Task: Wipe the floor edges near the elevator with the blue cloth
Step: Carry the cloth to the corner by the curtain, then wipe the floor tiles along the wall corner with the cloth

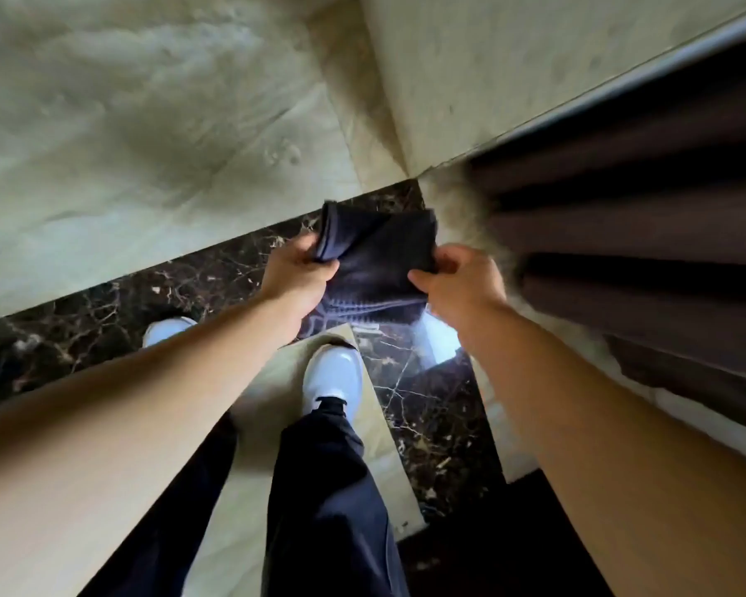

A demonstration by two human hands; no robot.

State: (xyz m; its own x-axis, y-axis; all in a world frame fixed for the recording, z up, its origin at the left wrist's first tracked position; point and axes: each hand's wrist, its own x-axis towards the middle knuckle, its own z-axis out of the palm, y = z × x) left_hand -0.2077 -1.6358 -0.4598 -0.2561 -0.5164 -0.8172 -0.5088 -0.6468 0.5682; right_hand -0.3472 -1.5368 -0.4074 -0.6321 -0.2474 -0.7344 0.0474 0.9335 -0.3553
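The blue cloth (377, 260) looks dark navy here and is folded, held up in the air between both hands above the floor. My left hand (296, 273) pinches its left edge. My right hand (459, 280) grips its right edge with the fingers curled in. Below the cloth runs a dark veined marble floor border (216, 273) along the foot of a pale marble wall (147, 122). The lower part of the cloth hangs down behind my wrists.
The pale wall turns a corner (405, 165) just beyond the cloth. A dark ribbed panel (642, 230), with a metal strip above it, fills the right side. My white shoes (332, 377) and dark trousers stand on a beige floor tile (276, 389).
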